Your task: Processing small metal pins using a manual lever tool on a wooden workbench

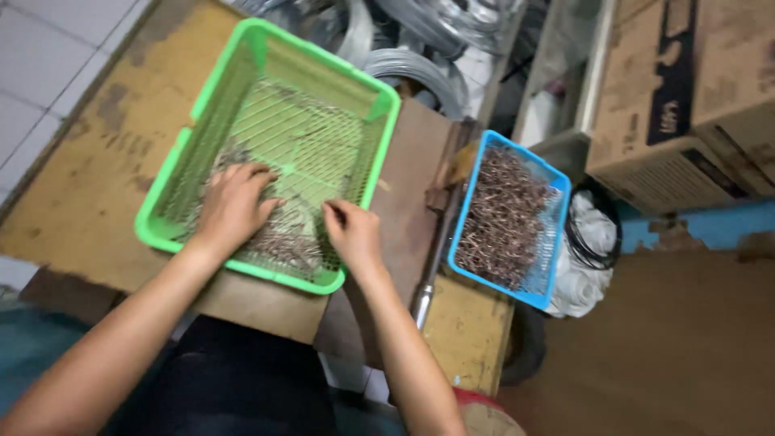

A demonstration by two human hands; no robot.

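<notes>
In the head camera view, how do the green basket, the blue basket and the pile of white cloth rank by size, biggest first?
1. Green basket, clearly largest.
2. Blue basket.
3. White cloth pile, smallest, though partly hidden behind the blue basket.
The green basket lies a little nearer the camera, but the gap looks real.

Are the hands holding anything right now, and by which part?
Cannot tell a grip: both the left hand and right hand rest in the metal pieces inside the green basket.

Left hand: spread flat on thin metal pieces inside green basket.
Right hand: fingers curled, touching the same pile.
Blue basket: heaped with brownish pieces, just right of the bench.
</notes>
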